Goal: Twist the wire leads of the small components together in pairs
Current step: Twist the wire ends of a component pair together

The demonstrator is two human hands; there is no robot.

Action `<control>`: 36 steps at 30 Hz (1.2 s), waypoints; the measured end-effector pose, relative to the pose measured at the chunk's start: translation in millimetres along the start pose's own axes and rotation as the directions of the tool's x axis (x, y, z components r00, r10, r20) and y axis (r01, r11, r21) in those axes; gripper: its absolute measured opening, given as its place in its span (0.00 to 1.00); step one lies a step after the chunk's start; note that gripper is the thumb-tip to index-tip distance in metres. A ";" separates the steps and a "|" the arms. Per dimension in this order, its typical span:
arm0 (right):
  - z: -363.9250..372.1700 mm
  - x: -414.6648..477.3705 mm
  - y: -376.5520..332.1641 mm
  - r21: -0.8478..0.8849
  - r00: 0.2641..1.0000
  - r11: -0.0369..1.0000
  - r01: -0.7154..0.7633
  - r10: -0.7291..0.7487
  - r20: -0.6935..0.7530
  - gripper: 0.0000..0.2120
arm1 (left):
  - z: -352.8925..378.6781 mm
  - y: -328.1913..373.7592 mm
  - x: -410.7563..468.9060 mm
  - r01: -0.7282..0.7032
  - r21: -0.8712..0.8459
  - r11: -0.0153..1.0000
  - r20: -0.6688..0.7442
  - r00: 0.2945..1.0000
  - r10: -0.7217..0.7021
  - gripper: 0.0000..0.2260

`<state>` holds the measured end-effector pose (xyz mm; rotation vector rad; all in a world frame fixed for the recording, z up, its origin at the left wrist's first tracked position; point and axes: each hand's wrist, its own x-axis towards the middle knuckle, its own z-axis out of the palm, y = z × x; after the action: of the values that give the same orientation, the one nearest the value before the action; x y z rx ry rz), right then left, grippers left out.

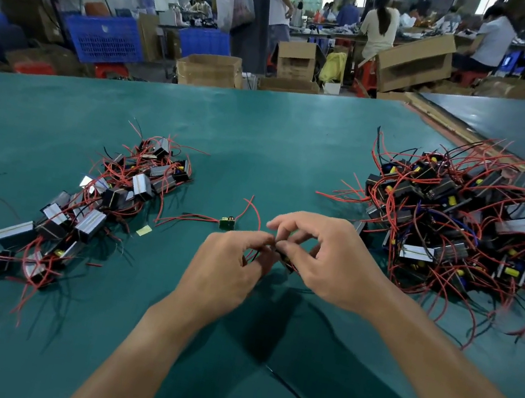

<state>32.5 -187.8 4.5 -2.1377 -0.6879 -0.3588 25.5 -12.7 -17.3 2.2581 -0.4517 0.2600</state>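
pinching the thin red and black wire leads (pixel 252 257) of one small black boxy part (pixel 286 261), the left hand (pixel 229 264) and right hand (pixel 325 261) meet above the green table mat (pixel 262 150). the smaller left heap of parts (pixel 97 202) looks done; the bigger right heap (pixel 464 229) likely waits.

Single view. A wide-angle camera worn on the head looks forward and down from above the near edge of the green surface (pixel 264 136). Both forearms enter from the bottom border. The left hand (pixel 226 262) and right hand (pixel 323 261) lie close to the lens, near frame centre. The upper third shows the workshop beyond.
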 end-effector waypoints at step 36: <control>3.4 1.8 6.9 -0.029 0.981 0.981 -0.190 0.188 -0.041 0.10 | -0.9 6.8 -2.8 0.049 -0.100 0.994 -0.094 0.994 -0.058 0.06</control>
<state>38.0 -187.9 -1.2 -2.2006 -0.4547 -0.3091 20.2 -15.4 -13.0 2.1482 -0.3451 0.3113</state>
